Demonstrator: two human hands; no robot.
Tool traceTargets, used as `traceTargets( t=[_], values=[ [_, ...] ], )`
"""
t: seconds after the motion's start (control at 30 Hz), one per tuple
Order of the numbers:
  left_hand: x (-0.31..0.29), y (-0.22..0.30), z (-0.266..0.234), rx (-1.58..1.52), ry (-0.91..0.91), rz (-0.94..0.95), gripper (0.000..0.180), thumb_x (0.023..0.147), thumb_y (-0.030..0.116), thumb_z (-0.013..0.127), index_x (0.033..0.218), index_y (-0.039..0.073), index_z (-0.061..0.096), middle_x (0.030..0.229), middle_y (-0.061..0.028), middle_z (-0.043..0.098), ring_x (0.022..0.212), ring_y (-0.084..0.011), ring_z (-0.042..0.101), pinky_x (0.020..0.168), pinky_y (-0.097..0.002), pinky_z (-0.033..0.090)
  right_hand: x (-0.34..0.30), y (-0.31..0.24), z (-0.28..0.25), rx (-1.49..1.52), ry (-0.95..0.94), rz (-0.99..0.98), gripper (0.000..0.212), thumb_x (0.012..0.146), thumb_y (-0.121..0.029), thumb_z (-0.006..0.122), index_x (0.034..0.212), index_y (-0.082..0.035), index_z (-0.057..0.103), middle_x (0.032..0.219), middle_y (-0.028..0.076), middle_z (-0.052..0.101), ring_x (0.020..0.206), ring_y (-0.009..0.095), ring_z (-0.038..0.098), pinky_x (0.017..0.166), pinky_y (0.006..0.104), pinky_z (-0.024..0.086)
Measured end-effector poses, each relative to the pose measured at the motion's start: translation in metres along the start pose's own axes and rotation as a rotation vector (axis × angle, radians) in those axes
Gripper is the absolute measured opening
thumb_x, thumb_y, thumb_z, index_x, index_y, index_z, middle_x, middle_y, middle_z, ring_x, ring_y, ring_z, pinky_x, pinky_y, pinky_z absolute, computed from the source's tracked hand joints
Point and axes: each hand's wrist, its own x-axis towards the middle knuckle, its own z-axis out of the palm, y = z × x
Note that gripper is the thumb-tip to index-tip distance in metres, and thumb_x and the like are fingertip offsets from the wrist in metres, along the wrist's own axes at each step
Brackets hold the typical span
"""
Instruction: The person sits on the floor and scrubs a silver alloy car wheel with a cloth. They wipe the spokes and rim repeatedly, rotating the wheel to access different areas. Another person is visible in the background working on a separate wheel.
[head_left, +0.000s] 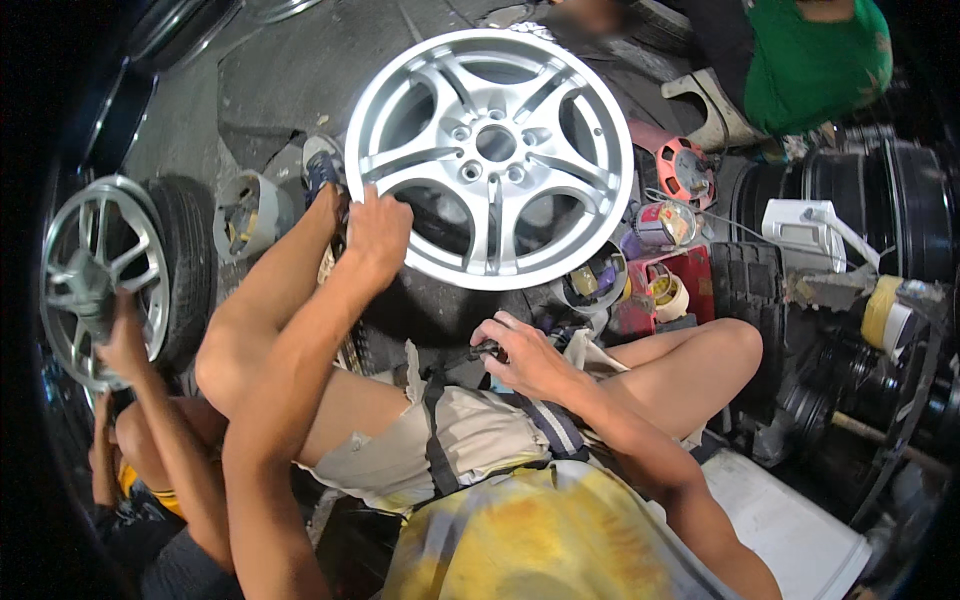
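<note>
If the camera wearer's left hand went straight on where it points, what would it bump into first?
The silver wheel: the left hand appears to be gripping its near left edge, though exact depth is hard to judge.

The large round metal wheel rim (494, 222) at the far centre is bright silver throughout. At the left, a silver spoked metal wheel (130, 258) stands beside a black rubber tyre (187, 250). The yellow cloth shirt (530, 545) at the near centre has brown and grey blotches; the cloth shorts (390, 465) are beige. At the far right are a plain green cloth garment (815, 75) and a coral-red round plastic reel (684, 170). The flat-topped box (775, 525) at the near right is white.
</note>
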Motion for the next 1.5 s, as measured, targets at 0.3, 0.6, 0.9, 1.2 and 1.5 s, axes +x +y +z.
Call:
traceTargets(
  t=[0.3, 0.6, 0.9, 1.2, 1.5],
  values=[
    [-0.024, 0.067, -0.011, -0.034, -0.209, 0.247, 0.017, 0.080, 0.019, 0.068, 0.092, 0.011, 0.078, 0.099, -0.0066, 0.069, 0.108, -0.0259, 0.055, 0.077, -0.0338, 0.049, 0.011, 0.006, 0.016, 0.014, -0.224, 0.092, 0.032, 0.077, -0.007, 0.076, 0.102, -0.001, 0.057, 0.100, 0.019, 0.054, 0.087, 0.040, 0.059, 0.075, 0.0464, 0.048],
    [-0.019, 0.021, -0.004, -0.073, -0.131, 0.093, 0.017, 0.080, 0.018, 0.069, 0.093, 0.013, 0.077, 0.103, -0.0067, 0.069, 0.108, -0.0249, 0.056, 0.078, -0.0340, 0.048, 0.027, 0.006, 0.018, -0.147, -0.213, 0.000, 0.025, 0.082, -0.008, 0.071, 0.105, 0.002, 0.069, 0.102, 0.021, 0.057, 0.091, 0.040, 0.061, 0.080, 0.0447, 0.052],
    [-0.032, 0.045, -0.038, -0.450, -0.131, 0.421, 0.013, 0.075, 0.010, 0.065, 0.081, 0.001, 0.073, 0.085, -0.0201, 0.070, 0.086, -0.0374, 0.068, 0.074, -0.0427, 0.057, 0.004, 0.003, -0.018, -0.170, -0.135, -0.056, 0.019, 0.086, -0.013, 0.065, 0.102, -0.003, 0.072, 0.096, 0.017, 0.067, 0.091, 0.037, 0.065, 0.079, 0.0448, 0.053],
    [-0.092, 0.100, -0.172, -0.498, -0.081, 0.751, 0.010, 0.074, 0.008, 0.064, 0.075, 0.002, 0.072, 0.077, -0.0213, 0.069, 0.080, -0.0363, 0.070, 0.072, -0.0422, 0.056, -0.008, 0.077, -0.168, -0.629, 0.429, 0.027, 0.023, 0.090, -0.012, 0.058, 0.101, 0.004, 0.069, 0.102, 0.020, 0.065, 0.095, 0.036, 0.063, 0.085, 0.0433, 0.050],
    [-0.104, 0.131, -0.179, -0.367, -0.077, 0.813, 0.012, 0.078, 0.016, 0.070, 0.081, 0.007, 0.076, 0.084, -0.0093, 0.071, 0.090, -0.0246, 0.066, 0.072, -0.0333, 0.050, 0.015, 0.125, -0.120, -0.844, 0.602, 0.023, 0.036, 0.091, -0.015, 0.061, 0.120, 0.006, 0.061, 0.119, 0.021, 0.060, 0.109, 0.035, 0.058, 0.095, 0.0426, 0.046]
  ],
)
